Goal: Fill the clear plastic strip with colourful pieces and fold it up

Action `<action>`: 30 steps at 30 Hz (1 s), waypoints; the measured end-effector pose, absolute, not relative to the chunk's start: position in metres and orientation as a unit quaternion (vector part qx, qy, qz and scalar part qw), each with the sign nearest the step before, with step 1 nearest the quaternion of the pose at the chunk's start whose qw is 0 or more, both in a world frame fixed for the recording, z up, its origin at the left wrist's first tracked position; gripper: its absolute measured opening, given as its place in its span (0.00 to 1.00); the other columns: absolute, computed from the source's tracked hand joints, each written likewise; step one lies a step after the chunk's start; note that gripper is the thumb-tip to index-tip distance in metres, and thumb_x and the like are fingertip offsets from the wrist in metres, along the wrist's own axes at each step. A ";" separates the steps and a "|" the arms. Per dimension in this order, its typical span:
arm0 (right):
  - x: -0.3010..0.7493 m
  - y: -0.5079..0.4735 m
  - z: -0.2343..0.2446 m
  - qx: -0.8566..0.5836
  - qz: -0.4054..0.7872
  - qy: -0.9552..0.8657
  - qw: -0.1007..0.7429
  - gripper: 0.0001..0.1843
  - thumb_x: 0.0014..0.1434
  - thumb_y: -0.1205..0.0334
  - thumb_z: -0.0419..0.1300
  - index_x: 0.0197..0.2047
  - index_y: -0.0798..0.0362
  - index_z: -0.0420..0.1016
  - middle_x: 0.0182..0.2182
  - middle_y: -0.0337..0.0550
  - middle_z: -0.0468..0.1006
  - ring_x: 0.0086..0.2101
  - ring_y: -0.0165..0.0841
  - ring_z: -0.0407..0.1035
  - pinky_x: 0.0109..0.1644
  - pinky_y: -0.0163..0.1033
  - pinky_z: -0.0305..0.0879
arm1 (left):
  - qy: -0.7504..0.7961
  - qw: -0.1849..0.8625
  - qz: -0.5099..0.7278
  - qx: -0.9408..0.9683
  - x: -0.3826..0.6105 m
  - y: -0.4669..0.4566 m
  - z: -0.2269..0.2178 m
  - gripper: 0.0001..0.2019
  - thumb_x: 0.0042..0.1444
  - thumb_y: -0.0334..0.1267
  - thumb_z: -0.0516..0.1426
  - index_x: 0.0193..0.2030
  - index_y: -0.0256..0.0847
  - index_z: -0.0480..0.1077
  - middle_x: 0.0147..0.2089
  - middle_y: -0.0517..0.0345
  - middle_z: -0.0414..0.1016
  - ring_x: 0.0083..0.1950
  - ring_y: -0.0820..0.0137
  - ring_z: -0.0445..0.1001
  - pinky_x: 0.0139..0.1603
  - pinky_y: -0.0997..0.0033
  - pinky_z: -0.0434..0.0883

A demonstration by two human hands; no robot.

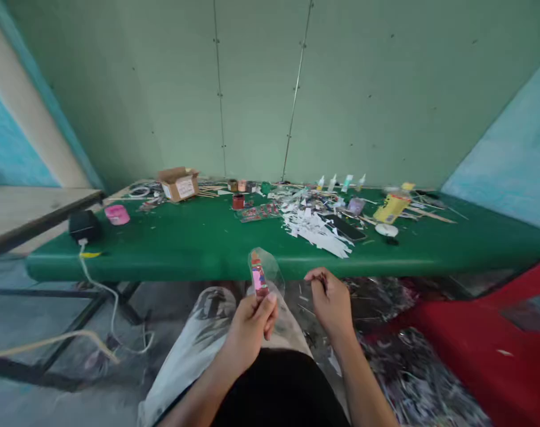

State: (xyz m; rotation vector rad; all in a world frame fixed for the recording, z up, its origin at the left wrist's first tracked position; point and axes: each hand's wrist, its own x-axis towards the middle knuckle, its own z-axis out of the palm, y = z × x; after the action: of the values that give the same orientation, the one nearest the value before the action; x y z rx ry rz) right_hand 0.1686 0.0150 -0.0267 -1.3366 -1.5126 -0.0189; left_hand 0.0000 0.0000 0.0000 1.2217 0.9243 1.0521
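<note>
Fingers of the left hand (251, 323) pinch the lower end of a small clear plastic sleeve with a pink and red printed piece inside (260, 276), thumb pressed on the near face and the other fingers behind it, so the hand is closed on it. It stands upright over the lap, just in front of the near edge of the long green-covered table (199, 243) and not touching it. The right hand (330, 299) hovers just beside it, fingers curled loosely toward the palm; whether something thin sits between them I cannot tell.

Handling the sleeve well seems to call for a light pinch low down, since the film looks thin and would crease or slip under a hard squeeze. Keeping it upright and close to the body gives the right hand a steady edge to work on.

On the table lie a heap of white paper offcuts (317, 228), an open brown cardboard box (180, 182), a pink round tape roll (117, 214), a yellow squeeze tube (391, 207) and several small white glue bottles (341, 182). A black adapter with a white cable (83, 225) rests at the left end. A red plastic chair (483, 338) stands to the right.
</note>
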 end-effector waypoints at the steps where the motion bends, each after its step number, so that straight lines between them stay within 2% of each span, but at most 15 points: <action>1: 0.163 0.011 -0.027 -0.547 0.001 -0.656 0.521 0.13 0.55 0.70 0.45 0.29 0.52 0.69 0.20 0.39 0.76 0.20 0.30 0.69 0.25 0.30 0.60 | 0.401 0.595 0.460 0.524 0.000 0.000 0.000 0.28 0.43 0.64 0.59 0.16 0.40 0.58 0.13 0.68 0.53 0.14 0.79 0.55 0.18 0.75 0.55; 8: 0.132 -0.001 -0.026 -0.454 0.012 -0.776 0.437 0.12 0.53 0.71 0.48 0.25 0.50 0.70 0.18 0.37 0.75 0.19 0.27 0.68 0.26 0.29 0.57 | 0.409 0.597 0.456 0.518 -0.004 -0.003 -0.002 0.27 0.45 0.65 0.57 0.18 0.41 0.59 0.12 0.71 0.49 0.13 0.81 0.51 0.16 0.76 0.51; 15: 0.130 0.001 -0.034 -0.481 -0.038 -0.772 0.415 0.13 0.59 0.70 0.48 0.31 0.52 0.71 0.22 0.41 0.78 0.21 0.29 0.70 0.26 0.32 0.51 | 0.399 0.616 0.433 0.523 -0.004 0.000 -0.007 0.28 0.45 0.66 0.56 0.21 0.41 0.59 0.13 0.73 0.50 0.13 0.82 0.49 0.14 0.78 0.49; 22: 0.133 0.001 -0.040 -0.528 -0.046 -0.740 0.414 0.13 0.61 0.67 0.47 0.30 0.52 0.71 0.20 0.39 0.75 0.21 0.29 0.69 0.26 0.31 0.51 | 0.376 0.643 0.398 0.535 -0.007 -0.002 -0.006 0.25 0.48 0.62 0.58 0.22 0.41 0.59 0.14 0.74 0.47 0.15 0.83 0.45 0.15 0.79 0.47; 27: 0.142 0.007 -0.039 -0.576 -0.041 -0.688 0.439 0.15 0.60 0.65 0.45 0.27 0.51 0.70 0.17 0.38 0.72 0.18 0.30 0.66 0.25 0.32 0.51 | 0.334 0.704 0.326 0.535 -0.003 -0.009 -0.004 0.23 0.48 0.58 0.60 0.20 0.40 0.60 0.12 0.72 0.50 0.13 0.81 0.50 0.15 0.77 0.50; 30: 0.139 0.007 -0.039 -0.605 -0.032 -0.652 0.455 0.16 0.60 0.65 0.45 0.27 0.51 0.70 0.16 0.37 0.71 0.17 0.29 0.64 0.24 0.32 0.51 | 0.313 0.739 0.307 0.511 -0.001 -0.010 -0.002 0.21 0.49 0.55 0.59 0.20 0.41 0.59 0.11 0.73 0.48 0.12 0.81 0.50 0.17 0.76 0.53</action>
State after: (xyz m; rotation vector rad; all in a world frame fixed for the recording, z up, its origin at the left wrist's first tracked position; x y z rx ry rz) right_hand 0.1394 0.0073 -0.0388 -1.4934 -1.6085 -0.0790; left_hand -0.0014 -0.0100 -0.0024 1.1214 0.6873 0.6736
